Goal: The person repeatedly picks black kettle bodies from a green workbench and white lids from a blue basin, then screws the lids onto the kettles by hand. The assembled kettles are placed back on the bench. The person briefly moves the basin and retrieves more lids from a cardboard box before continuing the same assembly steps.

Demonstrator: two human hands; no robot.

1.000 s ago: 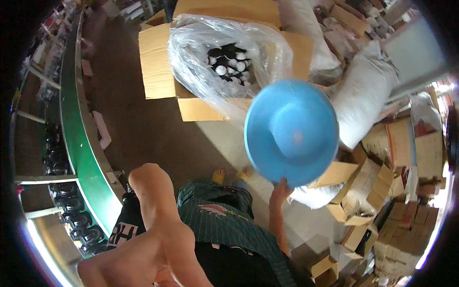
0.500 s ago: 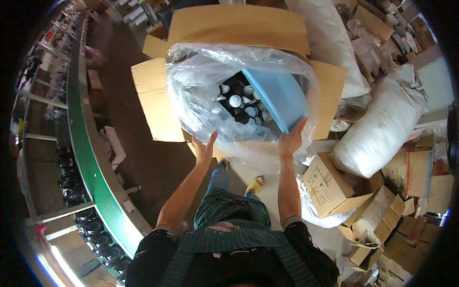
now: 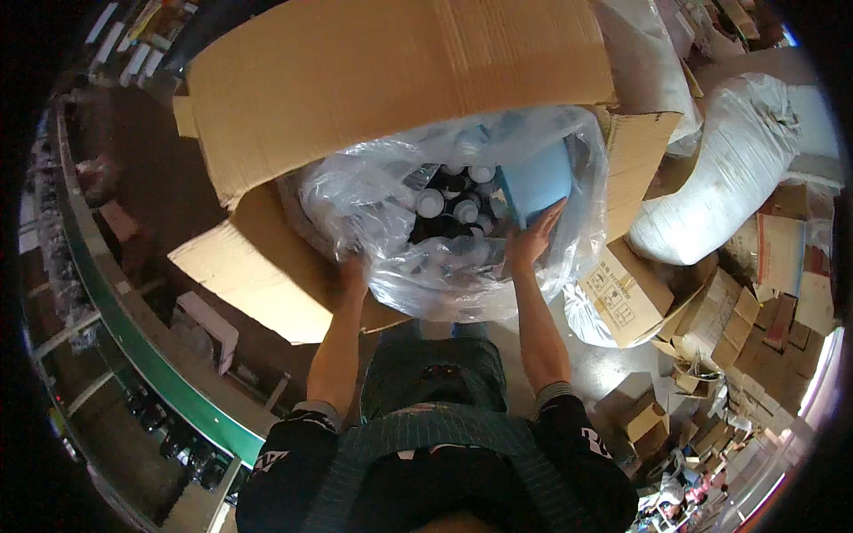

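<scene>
A large cardboard box, flaps spread, holds a clear plastic liner bag. Inside the bag lie several round black and white cap-like parts. A light blue plastic tub stands tilted over the right side of these parts, partly behind the film. My right hand is on the tub's near end, thumb on the left and fingers stretched along its surface. At the near left of the liner, my left hand touches the bag's edge by the box wall; its fingers are dim and mostly hidden.
To the left runs a green conveyor belt with dark round parts beside it. A stuffed white sack lies on the right, above an open smaller carton. More cartons are piled at the far right.
My view has come closer to the box, which looks larger. My left hand has gone from hovering apart to the liner's near left edge. The tub sits more upright, my right hand still at it.
</scene>
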